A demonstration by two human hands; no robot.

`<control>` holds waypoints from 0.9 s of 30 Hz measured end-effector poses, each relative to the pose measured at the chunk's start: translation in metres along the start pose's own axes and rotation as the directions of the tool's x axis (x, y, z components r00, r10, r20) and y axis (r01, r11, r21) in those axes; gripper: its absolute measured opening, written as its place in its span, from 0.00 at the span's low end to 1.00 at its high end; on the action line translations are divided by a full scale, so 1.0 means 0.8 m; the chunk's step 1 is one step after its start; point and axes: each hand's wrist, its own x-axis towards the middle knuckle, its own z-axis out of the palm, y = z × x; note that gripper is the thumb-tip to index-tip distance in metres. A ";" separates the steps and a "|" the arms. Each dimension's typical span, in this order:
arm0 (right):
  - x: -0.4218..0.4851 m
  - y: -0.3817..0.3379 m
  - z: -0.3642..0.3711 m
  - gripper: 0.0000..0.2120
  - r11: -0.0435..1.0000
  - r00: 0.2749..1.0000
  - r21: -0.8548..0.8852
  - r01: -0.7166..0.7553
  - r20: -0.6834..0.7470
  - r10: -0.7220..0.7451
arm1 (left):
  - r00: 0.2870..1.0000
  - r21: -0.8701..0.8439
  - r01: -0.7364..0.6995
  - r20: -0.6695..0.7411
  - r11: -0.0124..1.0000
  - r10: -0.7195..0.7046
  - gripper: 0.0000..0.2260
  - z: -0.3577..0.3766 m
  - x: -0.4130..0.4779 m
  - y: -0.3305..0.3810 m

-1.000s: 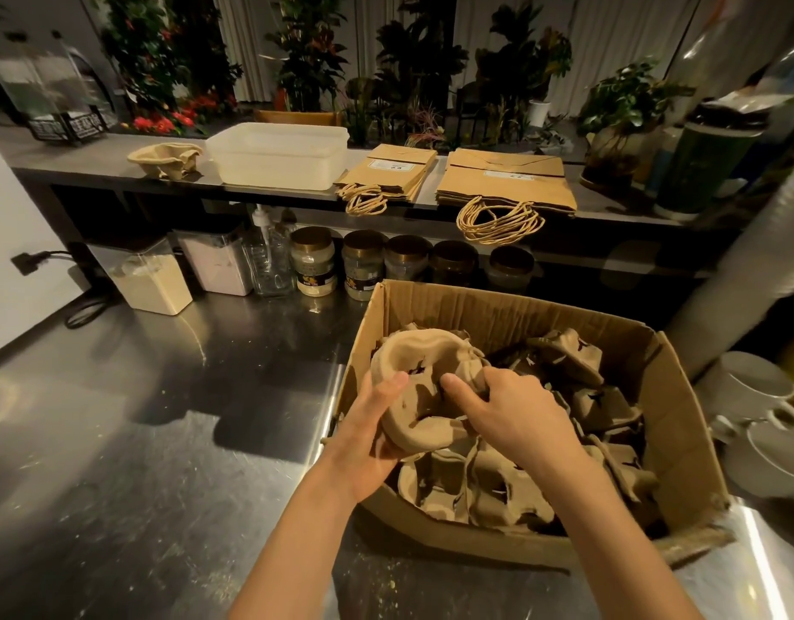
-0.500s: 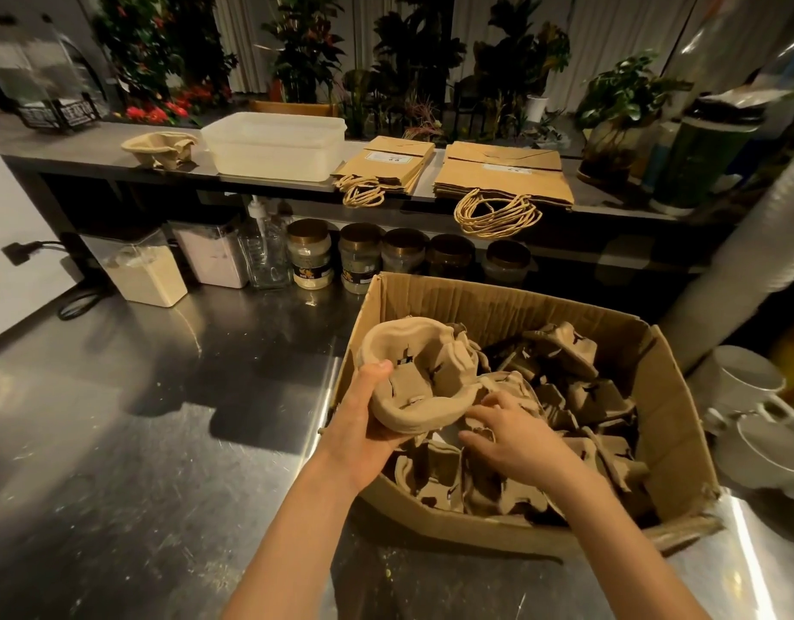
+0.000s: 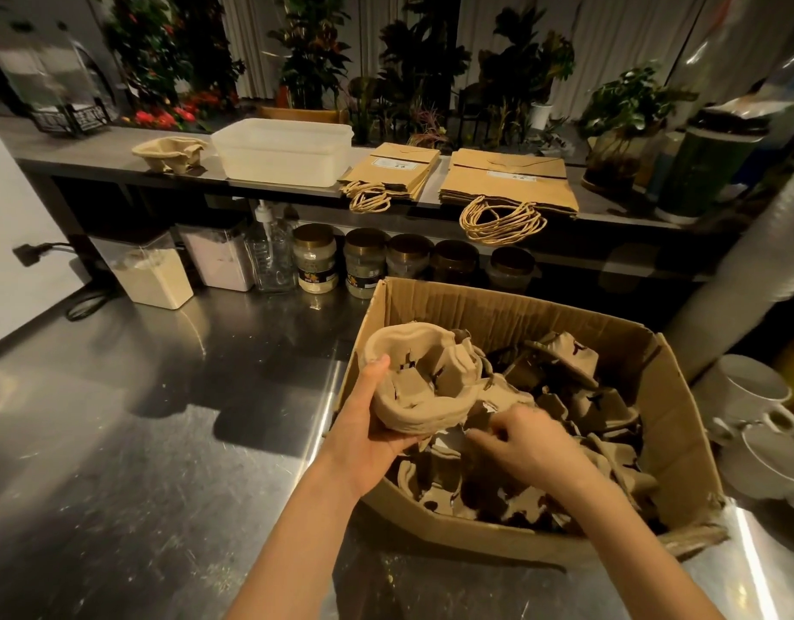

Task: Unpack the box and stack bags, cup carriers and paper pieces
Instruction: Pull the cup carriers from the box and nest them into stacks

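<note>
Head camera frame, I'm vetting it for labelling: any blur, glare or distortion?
Head view: the right hand is motion-blurred, the left hand gripping the moulded brown pulp cup carrier is sharp, glare streaks the scratched steel counter, wide-angle distortion stretches the edges.

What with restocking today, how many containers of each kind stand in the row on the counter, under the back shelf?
Round lidded jars: 5
Square clear canisters: 2
Pump bottle: 1
Total: 8
</note>
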 end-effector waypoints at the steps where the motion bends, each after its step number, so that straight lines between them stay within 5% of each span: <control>1: -0.003 0.002 -0.009 0.15 0.997 0.998 0.077 -0.025 -0.053 0.029 | 1.000 -0.005 0.003 -0.001 1.000 -0.003 0.20 0.000 0.000 0.000; 4: -0.017 0.009 -0.037 0.12 0.957 0.975 0.288 -0.022 -0.207 0.085 | 1.000 -0.002 0.008 -0.012 1.000 -0.008 0.19 0.000 0.002 -0.001; 11: -0.040 0.020 -0.070 0.04 0.878 0.837 0.453 0.155 -0.532 0.127 | 1.000 -0.007 0.000 0.003 1.000 0.001 0.18 0.001 0.001 -0.001; 27: -0.041 0.015 -0.078 0.14 0.705 0.736 0.633 0.319 -0.634 0.236 | 1.000 0.001 -0.005 0.009 1.000 0.005 0.18 0.000 0.000 0.000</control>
